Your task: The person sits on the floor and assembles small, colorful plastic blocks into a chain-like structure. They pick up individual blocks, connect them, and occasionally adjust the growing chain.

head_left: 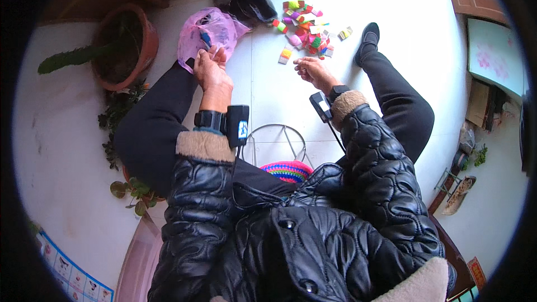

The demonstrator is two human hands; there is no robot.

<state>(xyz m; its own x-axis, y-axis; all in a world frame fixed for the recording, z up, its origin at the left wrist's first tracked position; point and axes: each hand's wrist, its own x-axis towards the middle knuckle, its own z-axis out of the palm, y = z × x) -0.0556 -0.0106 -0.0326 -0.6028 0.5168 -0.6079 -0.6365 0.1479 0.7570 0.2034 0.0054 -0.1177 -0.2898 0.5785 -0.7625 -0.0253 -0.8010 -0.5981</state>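
Pinching the rim of the pink plastic bag (pixel 210 32) with left hand (pixel 211 70), fingers pressed together, bag resting on left knee. Right hand (pixel 313 70) loosely curled (contents too small to tell), nearer the colourful paper pieces (pixel 306 29), scattered on the floor just ahead, right of bag.

Crumpled pink plastic bag (pixel 210 33), knee-high

Left hand (pixel 211 71) grips pink bag (pixel 210 32); right hand (pixel 314 71) near colourful pieces (pixel 306 29).
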